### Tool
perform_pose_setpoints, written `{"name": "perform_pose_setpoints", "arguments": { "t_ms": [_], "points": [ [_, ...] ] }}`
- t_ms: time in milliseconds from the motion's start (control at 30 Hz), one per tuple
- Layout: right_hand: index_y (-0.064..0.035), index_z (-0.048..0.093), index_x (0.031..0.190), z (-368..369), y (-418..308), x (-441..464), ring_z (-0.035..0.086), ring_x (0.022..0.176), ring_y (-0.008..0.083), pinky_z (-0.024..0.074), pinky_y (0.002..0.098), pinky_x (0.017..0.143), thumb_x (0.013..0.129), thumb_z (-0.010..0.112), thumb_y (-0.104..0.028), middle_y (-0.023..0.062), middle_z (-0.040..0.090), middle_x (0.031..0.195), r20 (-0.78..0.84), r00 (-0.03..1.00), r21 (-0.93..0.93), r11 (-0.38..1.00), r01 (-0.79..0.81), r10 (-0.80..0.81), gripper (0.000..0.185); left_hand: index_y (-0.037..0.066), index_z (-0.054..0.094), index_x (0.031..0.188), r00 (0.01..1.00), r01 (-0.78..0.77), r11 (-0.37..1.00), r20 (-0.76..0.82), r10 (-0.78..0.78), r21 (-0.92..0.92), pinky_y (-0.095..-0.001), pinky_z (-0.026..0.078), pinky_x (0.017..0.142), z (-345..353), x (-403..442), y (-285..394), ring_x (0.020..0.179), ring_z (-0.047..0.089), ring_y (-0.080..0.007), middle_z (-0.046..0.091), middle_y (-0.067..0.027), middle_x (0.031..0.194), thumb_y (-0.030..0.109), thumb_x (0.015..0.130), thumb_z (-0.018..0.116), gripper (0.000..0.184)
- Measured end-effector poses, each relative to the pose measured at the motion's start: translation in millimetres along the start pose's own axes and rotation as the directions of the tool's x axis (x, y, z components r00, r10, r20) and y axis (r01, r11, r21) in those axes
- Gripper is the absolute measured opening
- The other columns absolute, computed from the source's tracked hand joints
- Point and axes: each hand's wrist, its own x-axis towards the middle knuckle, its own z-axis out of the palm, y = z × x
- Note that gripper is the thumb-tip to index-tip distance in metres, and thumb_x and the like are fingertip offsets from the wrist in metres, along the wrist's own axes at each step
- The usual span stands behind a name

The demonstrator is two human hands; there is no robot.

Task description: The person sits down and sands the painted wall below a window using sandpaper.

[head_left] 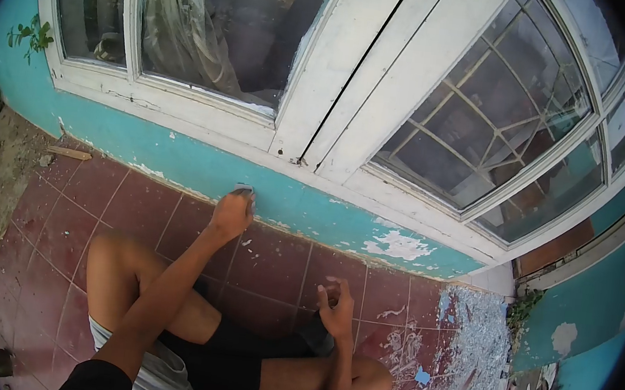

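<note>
My left hand (233,213) is closed around a small scraper-like tool (242,187), whose grey edge shows above my fingers against the turquoise lower wall (303,208). Most of the tool is hidden in the fist. Over my crossed legs, my right hand (336,306) is raised with its fingers curled and apart, holding nothing that I can see. White patches (401,245) show where paint is gone from the wall, to the right of my left hand.
White-framed windows (206,117) rise above the wall. Paint flakes (471,349) litter the red tiled floor (267,265) at the right, with a blue chip (422,376) among them. A wood strip (69,153) lies at the left, near a plant (34,35).
</note>
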Motion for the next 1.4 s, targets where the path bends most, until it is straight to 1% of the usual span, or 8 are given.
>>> {"name": "perform_pose_setpoints", "arguments": {
  "t_ms": [567,733,833,967,1067,1133,1300,1400],
  "points": [
    [-0.0054,0.052,0.122,2.7,25.5,-6.4,0.058,0.061,0.0133,0.0454,0.0305,0.056,0.095,0.067,-0.007,0.0066,0.060,0.075,-0.092,0.985,-0.070,0.988,0.137,-0.143,0.031,-0.007,0.056,0.091,0.952,0.182,0.866,-0.136,-0.273,-0.465,-0.0456,0.048,0.059,8.6,5.7,-25.2,0.064,0.062,-0.0399,0.059,-0.0233,0.075,0.012,0.105,0.045,0.026],
    [-0.0042,0.052,0.121,8.7,19.4,2.6,0.058,0.062,0.0154,0.0459,0.0309,0.058,0.095,0.067,-0.006,0.0080,0.059,0.075,-0.019,0.998,-0.027,0.998,0.061,-0.061,0.030,-0.008,0.056,0.095,0.971,-0.166,0.986,-0.177,0.163,-0.003,-0.0451,0.047,0.060,28.5,2.2,-50.9,0.064,0.060,-0.0416,0.060,-0.0238,0.075,0.013,0.105,0.047,0.025],
    [-0.0039,0.052,0.121,12.0,30.9,-0.4,0.059,0.061,0.0168,0.0463,0.0315,0.058,0.095,0.066,-0.006,0.0085,0.059,0.074,-0.022,0.994,-0.043,0.993,0.109,-0.110,0.030,-0.008,0.056,0.095,0.962,0.112,0.920,-0.193,-0.196,-0.374,-0.0454,0.047,0.063,5.5,11.4,-44.6,0.065,0.058,-0.0441,0.059,-0.0236,0.074,0.011,0.104,0.047,0.023],
    [-0.0039,0.052,0.121,7.6,21.9,-4.4,0.060,0.062,0.0179,0.0465,0.0317,0.058,0.095,0.067,-0.007,0.0090,0.060,0.074,-0.030,0.992,-0.015,0.993,0.118,-0.119,0.030,-0.008,0.056,0.094,0.975,0.110,0.967,-0.165,-0.150,-0.230,-0.0457,0.048,0.064,12.0,0.8,-38.7,0.064,0.057,-0.0449,0.059,-0.0235,0.075,0.011,0.105,0.046,0.024],
    [-0.0041,0.052,0.121,9.7,18.5,2.5,0.061,0.064,0.0182,0.0468,0.0318,0.059,0.094,0.067,-0.008,0.0095,0.060,0.076,-0.012,0.997,-0.009,0.997,0.082,-0.082,0.031,-0.009,0.056,0.092,0.899,-0.235,0.965,-0.350,0.261,0.117,-0.0452,0.047,0.063,21.7,-0.7,-38.6,0.063,0.056,-0.0432,0.059,-0.0240,0.074,0.012,0.106,0.045,0.028],
    [-0.0039,0.052,0.122,9.8,20.5,0.4,0.061,0.063,0.0191,0.0476,0.0328,0.059,0.094,0.067,-0.008,0.0101,0.060,0.076,-0.012,0.997,-0.038,0.997,0.074,-0.075,0.032,-0.009,0.057,0.093,0.968,0.176,0.894,-0.095,-0.234,-0.411,-0.0452,0.047,0.063,14.9,5.9,-41.7,0.063,0.055,-0.0430,0.059,-0.0243,0.074,0.012,0.106,0.045,0.027],
    [-0.0047,0.052,0.123,4.8,23.4,-6.9,0.063,0.063,0.0206,0.0487,0.0344,0.059,0.094,0.067,-0.008,0.0101,0.060,0.074,-0.045,0.989,-0.043,0.990,0.136,-0.138,0.032,-0.009,0.057,0.095,0.962,0.156,0.918,-0.155,-0.225,-0.364,-0.0447,0.045,0.062,22.7,-0.2,-48.7,0.062,0.053,-0.0427,0.059,-0.0244,0.075,0.010,0.105,0.046,0.024],
    [-0.0049,0.052,0.122,11.6,18.7,-1.0,0.064,0.063,0.0222,0.0487,0.0353,0.060,0.094,0.067,-0.008,0.0101,0.060,0.074,-0.034,0.992,-0.003,0.993,0.120,-0.120,0.032,-0.010,0.057,0.094,0.904,-0.268,0.960,-0.323,0.281,0.085,-0.0428,0.046,0.062,30.0,-3.8,-45.5,0.062,0.053,-0.0420,0.058,-0.0247,0.076,0.013,0.106,0.045,0.028]
  ]
}}
